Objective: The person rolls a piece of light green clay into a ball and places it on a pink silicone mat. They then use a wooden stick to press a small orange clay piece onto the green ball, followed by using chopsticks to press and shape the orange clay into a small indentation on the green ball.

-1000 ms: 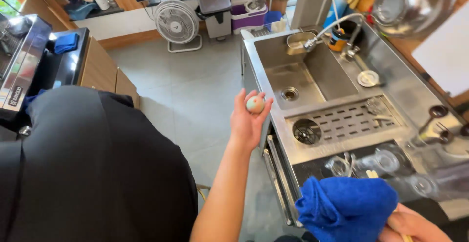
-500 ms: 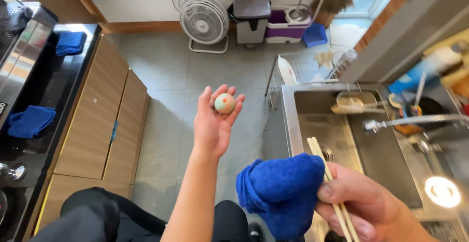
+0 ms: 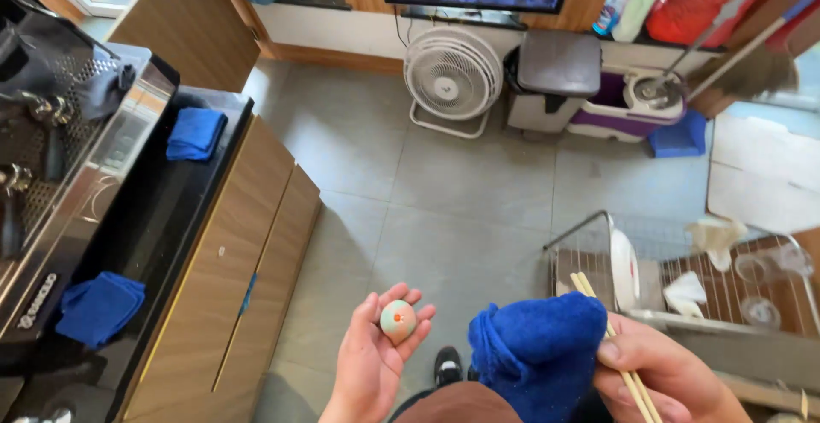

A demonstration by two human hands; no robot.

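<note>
Pale green with an orange spot, the small round ball (image 3: 398,320) is sitting in my left hand (image 3: 373,363), palm turned up and fingers curling loosely around it so it is not rolling off. My right hand (image 3: 662,376) is keeping a closed grip on two things together: a bunched blue cloth (image 3: 536,350) and a pair of wooden chopsticks (image 3: 611,346) pinned under the thumb, likely so the left is staying free for the ball. Beyond them a wire dish rack (image 3: 683,282) is holding a white plate (image 3: 623,268), and a white fan (image 3: 453,75) is standing on the tiled floor (image 3: 444,192). Two more blue cloths are lying on the dark bench (image 3: 154,218) to my left.
</note>
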